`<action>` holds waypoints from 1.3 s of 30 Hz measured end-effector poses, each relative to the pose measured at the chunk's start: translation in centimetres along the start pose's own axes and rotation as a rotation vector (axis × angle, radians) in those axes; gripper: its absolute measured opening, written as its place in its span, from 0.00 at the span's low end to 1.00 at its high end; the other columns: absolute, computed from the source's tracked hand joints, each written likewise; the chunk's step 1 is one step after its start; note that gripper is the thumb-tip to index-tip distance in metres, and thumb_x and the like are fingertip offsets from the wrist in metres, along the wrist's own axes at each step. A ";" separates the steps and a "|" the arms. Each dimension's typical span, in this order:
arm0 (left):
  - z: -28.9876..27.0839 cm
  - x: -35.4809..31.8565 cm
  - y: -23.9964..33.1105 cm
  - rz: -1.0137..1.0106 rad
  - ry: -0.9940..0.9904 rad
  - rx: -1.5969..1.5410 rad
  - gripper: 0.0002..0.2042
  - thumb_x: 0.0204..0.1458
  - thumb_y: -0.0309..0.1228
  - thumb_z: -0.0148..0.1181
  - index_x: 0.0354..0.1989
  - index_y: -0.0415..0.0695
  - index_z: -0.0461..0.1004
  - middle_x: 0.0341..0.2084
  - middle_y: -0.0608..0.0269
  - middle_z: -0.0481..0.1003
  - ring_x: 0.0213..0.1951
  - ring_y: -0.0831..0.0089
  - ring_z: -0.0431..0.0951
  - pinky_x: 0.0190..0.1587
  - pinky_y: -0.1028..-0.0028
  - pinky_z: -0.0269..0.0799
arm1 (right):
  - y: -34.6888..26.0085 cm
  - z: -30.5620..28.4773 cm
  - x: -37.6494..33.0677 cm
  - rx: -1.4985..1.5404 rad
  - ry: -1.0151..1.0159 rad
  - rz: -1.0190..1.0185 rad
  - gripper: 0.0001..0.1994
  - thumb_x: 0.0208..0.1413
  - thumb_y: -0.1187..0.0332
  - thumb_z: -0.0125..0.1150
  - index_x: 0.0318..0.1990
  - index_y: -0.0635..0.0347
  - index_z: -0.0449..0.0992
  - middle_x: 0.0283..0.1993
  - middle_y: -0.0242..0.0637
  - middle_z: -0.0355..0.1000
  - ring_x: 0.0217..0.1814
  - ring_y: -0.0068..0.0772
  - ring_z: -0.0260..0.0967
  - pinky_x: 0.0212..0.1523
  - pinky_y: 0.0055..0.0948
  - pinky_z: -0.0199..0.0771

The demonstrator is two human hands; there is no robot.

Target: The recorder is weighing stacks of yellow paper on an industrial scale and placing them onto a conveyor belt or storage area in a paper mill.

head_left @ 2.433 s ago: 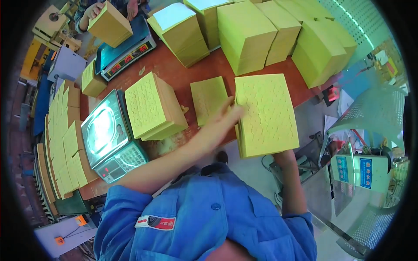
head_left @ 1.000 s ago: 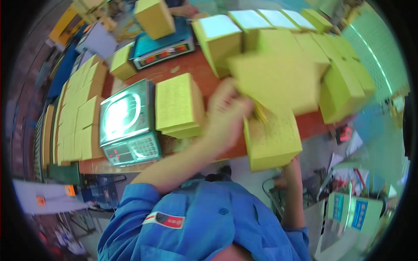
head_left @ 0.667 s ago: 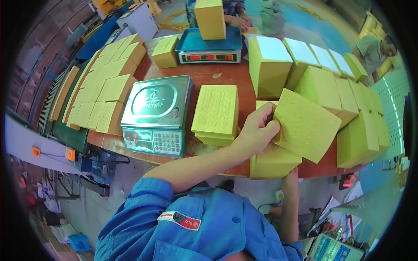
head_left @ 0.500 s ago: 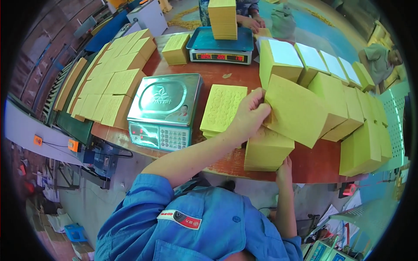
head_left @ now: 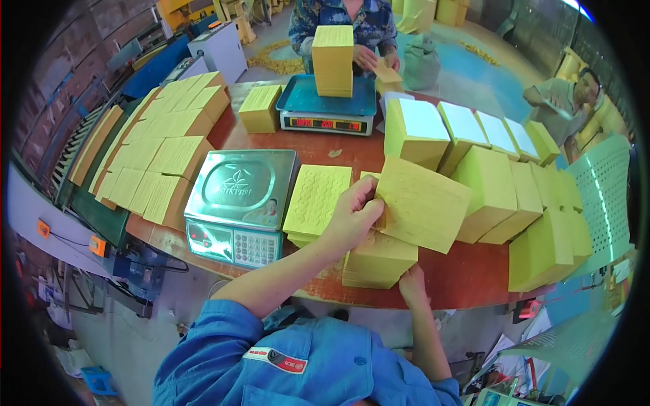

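My left hand (head_left: 359, 211) is closed, pinching the left edge of a yellow paper sheet (head_left: 426, 206) or thin sheaf; I cannot tell how many layers. The paper is tilted above a tall stack of yellow paper (head_left: 382, 262) at the table's near edge. Against that stack's right side is my right hand (head_left: 412, 287), its fingers mostly hidden. Left of the stack lies another yellow paper stack (head_left: 318, 199) with round embossed patterns on top. Beside it stands a digital scale (head_left: 242, 183) with a bare silver pan.
A second scale (head_left: 291, 101) bears a tall yellow stack (head_left: 333, 61). Beyond it, a person in camouflage handles yellow paper (head_left: 387, 71). Yellow stacks, several topped white (head_left: 423, 122), line the right of the red-brown table (head_left: 447, 284). More stacks (head_left: 156, 152) fill the left.
My view has tilted up, showing more of the people beyond the table. My left hand still holds the paper raised above the stack; the right hand stays at the stack's side.
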State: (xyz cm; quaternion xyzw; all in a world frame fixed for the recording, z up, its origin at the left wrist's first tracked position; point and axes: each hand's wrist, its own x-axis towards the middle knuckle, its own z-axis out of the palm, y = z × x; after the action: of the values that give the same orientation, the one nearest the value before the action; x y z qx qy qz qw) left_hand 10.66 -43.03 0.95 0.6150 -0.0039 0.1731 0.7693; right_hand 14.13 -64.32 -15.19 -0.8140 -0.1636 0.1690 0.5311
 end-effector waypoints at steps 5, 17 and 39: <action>-1.1 0.3 -0.3 0.029 0.030 -0.134 0.11 0.55 0.20 0.47 0.45 0.39 0.70 0.36 0.69 0.73 0.39 0.85 0.71 0.44 0.81 0.67 | 0.2 0.8 0.3 0.076 -0.007 0.014 0.15 0.62 0.72 0.46 0.52 0.69 0.71 0.47 0.50 0.74 0.50 0.48 0.71 0.52 0.35 0.69; -10.0 -8.5 5.4 -0.202 0.210 -0.639 0.15 0.52 0.24 0.49 0.50 0.38 0.68 0.43 0.61 0.74 0.46 0.75 0.74 0.50 0.73 0.70 | -0.8 0.2 -0.9 0.199 0.040 0.131 0.17 0.64 0.73 0.46 0.58 0.70 0.66 0.60 0.43 0.68 0.63 0.33 0.63 0.61 0.29 0.62; -20.1 -13.7 4.7 -0.582 -0.193 -0.608 0.23 0.53 0.23 0.51 0.60 0.40 0.62 0.53 0.58 0.71 0.56 0.70 0.72 0.59 0.68 0.67 | -17.0 10.8 -15.9 0.697 0.140 0.083 0.24 0.59 0.67 0.53 0.61 0.71 0.62 0.51 0.42 0.72 0.50 0.31 0.71 0.54 0.30 0.69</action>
State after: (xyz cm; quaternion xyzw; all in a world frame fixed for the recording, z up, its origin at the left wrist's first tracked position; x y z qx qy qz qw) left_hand -7.66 -26.68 -2.48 0.3490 0.0469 -0.1184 0.9284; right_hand -6.30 -56.19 -2.02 -0.5997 -0.0261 0.1799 0.7793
